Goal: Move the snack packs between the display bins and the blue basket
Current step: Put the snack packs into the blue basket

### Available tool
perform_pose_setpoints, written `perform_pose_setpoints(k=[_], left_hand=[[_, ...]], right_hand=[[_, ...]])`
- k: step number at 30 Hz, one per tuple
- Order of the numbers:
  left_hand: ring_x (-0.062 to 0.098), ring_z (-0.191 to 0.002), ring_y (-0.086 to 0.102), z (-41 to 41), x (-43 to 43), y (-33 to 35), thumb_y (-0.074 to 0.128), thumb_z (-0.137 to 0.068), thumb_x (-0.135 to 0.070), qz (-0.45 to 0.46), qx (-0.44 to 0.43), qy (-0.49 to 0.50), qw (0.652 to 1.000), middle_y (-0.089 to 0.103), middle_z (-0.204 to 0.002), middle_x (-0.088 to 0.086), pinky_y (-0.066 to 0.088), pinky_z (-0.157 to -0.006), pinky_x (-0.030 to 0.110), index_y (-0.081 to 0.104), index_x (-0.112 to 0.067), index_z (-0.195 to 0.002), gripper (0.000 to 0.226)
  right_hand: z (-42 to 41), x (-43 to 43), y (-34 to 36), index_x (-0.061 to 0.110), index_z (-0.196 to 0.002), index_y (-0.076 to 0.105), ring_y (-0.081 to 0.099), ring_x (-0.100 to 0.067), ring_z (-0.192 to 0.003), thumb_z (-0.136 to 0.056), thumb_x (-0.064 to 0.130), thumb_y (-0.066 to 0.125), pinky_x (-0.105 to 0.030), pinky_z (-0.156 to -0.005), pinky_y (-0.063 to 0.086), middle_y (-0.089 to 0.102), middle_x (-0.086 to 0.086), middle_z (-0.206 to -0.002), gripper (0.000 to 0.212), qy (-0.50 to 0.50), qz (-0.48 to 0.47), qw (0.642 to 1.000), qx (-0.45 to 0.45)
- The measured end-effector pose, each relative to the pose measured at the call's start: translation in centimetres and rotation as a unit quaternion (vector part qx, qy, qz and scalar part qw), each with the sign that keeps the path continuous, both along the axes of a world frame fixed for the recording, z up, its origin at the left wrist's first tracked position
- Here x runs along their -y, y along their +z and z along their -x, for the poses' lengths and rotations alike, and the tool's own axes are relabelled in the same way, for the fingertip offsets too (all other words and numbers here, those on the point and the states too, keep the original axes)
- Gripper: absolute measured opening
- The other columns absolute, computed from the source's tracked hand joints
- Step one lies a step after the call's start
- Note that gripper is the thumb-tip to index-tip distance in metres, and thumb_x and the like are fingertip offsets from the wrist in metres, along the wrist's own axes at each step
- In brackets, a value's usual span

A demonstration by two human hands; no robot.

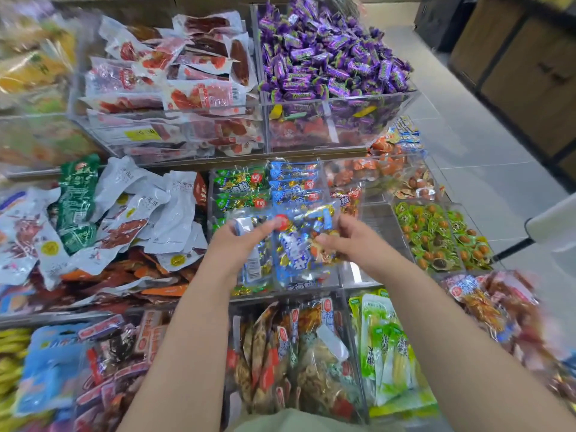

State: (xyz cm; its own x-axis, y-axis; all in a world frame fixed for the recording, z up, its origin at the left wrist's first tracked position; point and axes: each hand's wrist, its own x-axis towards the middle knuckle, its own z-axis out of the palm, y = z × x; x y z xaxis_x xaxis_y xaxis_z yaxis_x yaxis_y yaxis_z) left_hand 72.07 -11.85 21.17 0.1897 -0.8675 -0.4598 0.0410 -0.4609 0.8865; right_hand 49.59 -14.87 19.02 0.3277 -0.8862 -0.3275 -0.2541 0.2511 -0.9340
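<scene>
Both of my hands hold blue snack packs (pixel 293 244) over the middle clear display bin (pixel 311 286). My left hand (pixel 237 241) grips the packs from the left, thumb on top. My right hand (pixel 346 238) pinches them at their right edge. The packs are clear with blue print and a red round label. More blue packs (pixel 294 182) and green packs (pixel 240 182) lie stacked at the back of the same bin. The blue basket is not in view.
Clear bins surround the middle one: purple candies (pixel 330 54) and red meat packs (pixel 174 73) on the upper shelf, white and green pouches (pixel 124 213) at left, green cups (pixel 436 235) at right, mixed snack bags (pixel 296 353) below. Tiled floor (pixel 467 120) lies at right.
</scene>
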Motion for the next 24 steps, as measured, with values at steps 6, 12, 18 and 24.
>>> perform_pose_setpoints(k=[6,12,18,24], left_hand=[[0.031,-0.108,0.062,-3.0,0.7,0.0,0.083,-0.06,-0.05,0.029,-0.01,0.115,0.993,0.063,-0.121,0.012,0.049,-0.095,0.052,0.059,-0.01,-0.118,0.075],[0.035,-0.11,0.062,-3.8,0.2,-0.4,0.086,-0.045,-0.055,0.003,-0.014,0.081,0.997,0.065,-0.117,0.014,0.047,-0.096,0.055,0.059,-0.013,-0.113,0.084],[0.037,-0.124,0.051,-1.0,-0.5,-0.7,0.085,-0.035,-0.067,-0.003,-0.025,-0.004,1.0,0.056,-0.131,0.018,0.046,-0.099,0.054,0.049,-0.008,-0.134,0.121],[0.013,-0.107,0.054,-1.1,0.0,-2.3,0.088,-0.064,-0.03,0.012,0.027,-0.01,1.0,0.055,-0.125,-0.004,0.039,-0.093,0.033,0.052,-0.011,-0.119,0.068]], right_hand=[[3.4,0.5,1.2,0.018,-0.094,0.056,0.061,-0.012,-0.078,-0.087,0.015,0.065,-0.035,-0.074,0.049,0.066,0.003,-0.083,0.012,-0.081,0.044,0.996,0.005],[1.4,-0.1,1.0,0.023,-0.117,0.049,0.065,-0.026,-0.087,-0.065,-0.004,0.07,-0.038,-0.064,0.058,0.058,-0.019,-0.099,0.062,-0.177,-0.079,0.944,0.266],[-3.9,-2.4,-0.6,0.044,-0.118,0.034,0.07,-0.022,-0.071,-0.074,-0.011,0.07,-0.03,-0.055,0.055,0.05,-0.022,-0.126,0.079,-0.207,-0.089,0.947,0.23],[-2.9,-1.8,-0.3,0.03,-0.1,0.053,0.053,-0.008,-0.092,-0.065,0.05,0.078,-0.011,-0.07,0.042,0.053,0.001,-0.113,0.048,-0.134,0.052,0.985,-0.096]])
